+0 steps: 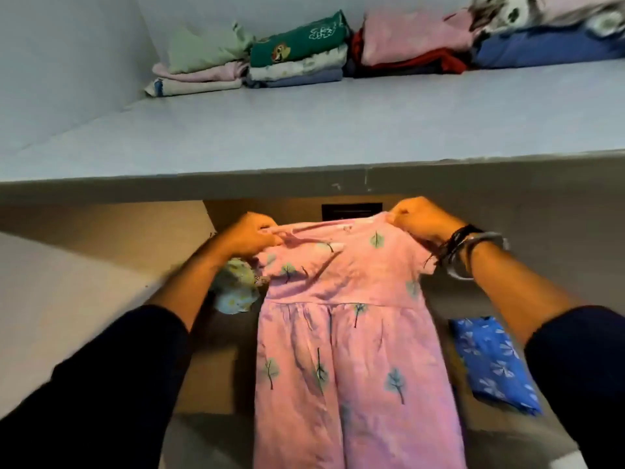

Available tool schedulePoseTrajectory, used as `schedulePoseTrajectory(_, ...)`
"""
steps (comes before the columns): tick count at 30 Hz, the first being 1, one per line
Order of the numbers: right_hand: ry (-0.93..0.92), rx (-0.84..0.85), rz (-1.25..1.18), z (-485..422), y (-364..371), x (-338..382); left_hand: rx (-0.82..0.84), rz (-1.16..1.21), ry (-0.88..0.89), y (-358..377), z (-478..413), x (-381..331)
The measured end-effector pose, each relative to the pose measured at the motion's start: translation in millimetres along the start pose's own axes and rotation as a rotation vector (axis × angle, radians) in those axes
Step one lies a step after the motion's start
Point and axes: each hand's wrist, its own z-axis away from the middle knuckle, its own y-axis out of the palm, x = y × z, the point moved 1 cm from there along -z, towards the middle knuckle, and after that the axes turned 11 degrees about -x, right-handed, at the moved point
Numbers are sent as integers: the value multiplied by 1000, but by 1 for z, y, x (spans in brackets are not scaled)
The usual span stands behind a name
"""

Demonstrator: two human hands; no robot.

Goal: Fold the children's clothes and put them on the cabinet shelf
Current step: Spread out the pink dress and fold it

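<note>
Pink dress point(341, 333) hangs below shelf edge point(236, 186) | left hand point(250, 236) pinches one shoulder | right hand point(422, 218) pinches other

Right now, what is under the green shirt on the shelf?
Under the green shirt lie a pale printed piece and, lowest, a blue piece, all folded on the shelf. Only their front edges show; the rest is covered.

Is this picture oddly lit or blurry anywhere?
Head view: the shelf lies in cool bluish light; the left hand, right hand and pink dress below it in dim warm light; the shelf's front edge bows from the wide lens; the top-right folded pile is smeared.
</note>
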Motion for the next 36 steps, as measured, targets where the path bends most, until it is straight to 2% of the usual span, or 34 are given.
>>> schedulePoseTrajectory(3,-4,-10,173,-3,30,-41,-11,-39,-80,45,-11,21)
schedulePoseTrajectory(5,18,-62,228,-2,42,-64,-62,-163,-101,63,-15,35)
schedulePoseTrajectory(10,-11,-208,441,-3,58,-76,-164,-305,-159,91,-24,45)
schedulePoseTrajectory(16,26,-256,487,-4,70,-87,-239,-8,-346,106,-27,54)
schedulePoseTrajectory(20,48,-197,465,-4,60,-94,-237,124,-396,109,-32,57)
schedulePoseTrajectory(23,140,-135,530,-11,53,-112,-212,156,-438,119,-49,68)
schedulePoseTrajectory(30,349,134,289,12,61,-146,-267,278,-611,127,-31,97)
schedulePoseTrajectory(34,409,-28,166,11,64,-158,-281,315,-654,134,-30,98)
schedulePoseTrajectory(36,455,-57,91,8,70,-160,-200,324,-716,138,-28,99)
